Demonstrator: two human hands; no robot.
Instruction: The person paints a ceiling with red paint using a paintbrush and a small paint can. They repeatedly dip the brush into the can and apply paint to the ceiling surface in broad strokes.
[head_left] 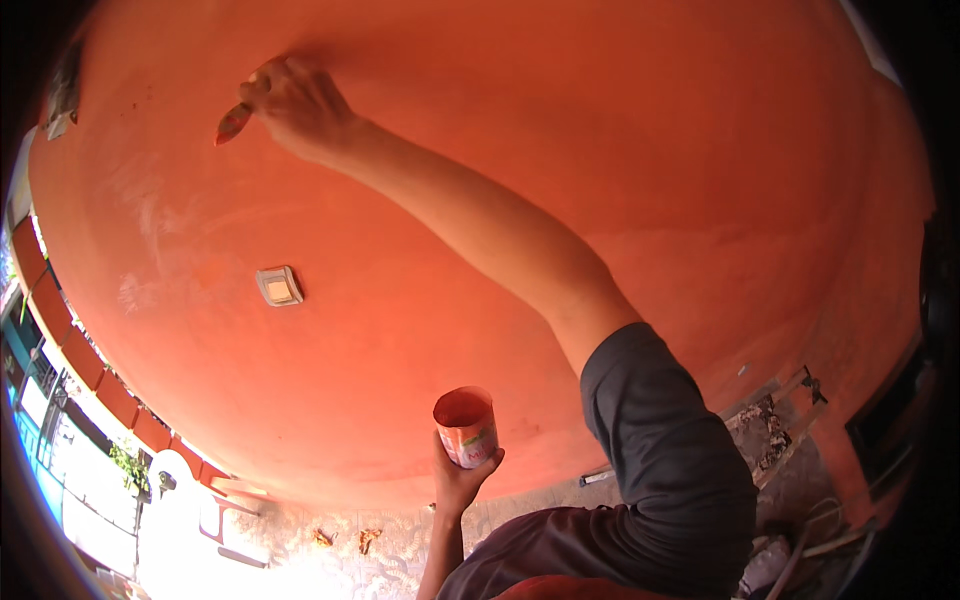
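Note:
My right hand (302, 108) is raised at the upper left, closed around a paintbrush. The paintbrush handle (233, 124) sticks out toward the lower left; its bristles are mostly hidden behind the fingers, close to the orange wall (700, 180). Low in the middle, my left hand (462, 484) grips a paint can (467, 428) from below and holds it nearly upright. Orange paint coats the inside of the can, and its outer side bears a printed label. How much paint is inside, I cannot tell.
A light switch (279, 286) in a pale frame sits on the wall below my right hand. Whitish patches mark the wall at left. A small ladder-like wooden frame (785, 425) and clutter stand at lower right. Dry leaves (369, 540) lie on the patterned floor; a plant (130, 467) shows outside.

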